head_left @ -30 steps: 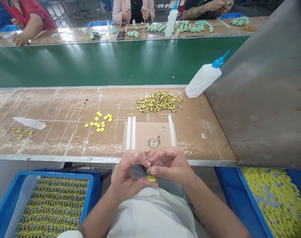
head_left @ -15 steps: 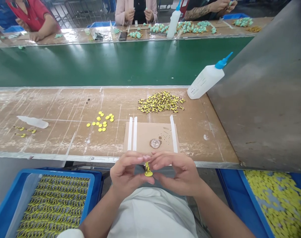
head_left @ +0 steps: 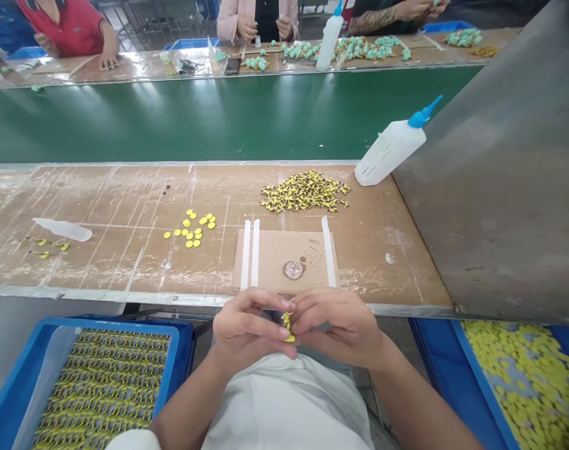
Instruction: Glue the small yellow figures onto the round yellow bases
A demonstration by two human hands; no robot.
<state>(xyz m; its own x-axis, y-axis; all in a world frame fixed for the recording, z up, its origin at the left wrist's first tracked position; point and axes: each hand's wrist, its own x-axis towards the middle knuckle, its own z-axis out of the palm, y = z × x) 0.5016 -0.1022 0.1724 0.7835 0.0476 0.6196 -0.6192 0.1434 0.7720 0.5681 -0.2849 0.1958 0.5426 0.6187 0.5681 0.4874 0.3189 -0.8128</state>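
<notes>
Between the fingertips of both hands is a small yellow and dark figurine [head_left: 286, 321] on a round yellow base, held just in front of the table edge. My left hand [head_left: 251, 325] grips it from the left, thumb low and fingers bent. My right hand [head_left: 338, 322] pinches it from the right, hiding part of it. Just beyond lies a cardboard sheet [head_left: 272, 259] with white tape strips, bearing a small round dish [head_left: 293, 270] of clear-looking liquid. Farther back is a heap of yellow and dark figurine pieces [head_left: 305, 190]. Loose yellow discs [head_left: 189, 235] lie to the left.
A white bottle with blue nozzle [head_left: 390, 153] leans against a metal panel [head_left: 494, 187] at right. Blue trays [head_left: 174, 356] of yellow parts flank me below the table. A green belt [head_left: 172, 119] runs across; co-workers sit beyond it. A white plastic piece [head_left: 64, 229] lies left.
The figurine has shifted slightly right and down and turned, with my fingers closing nearer around it. Across the belt, the red-sleeved person's hand has moved right.
</notes>
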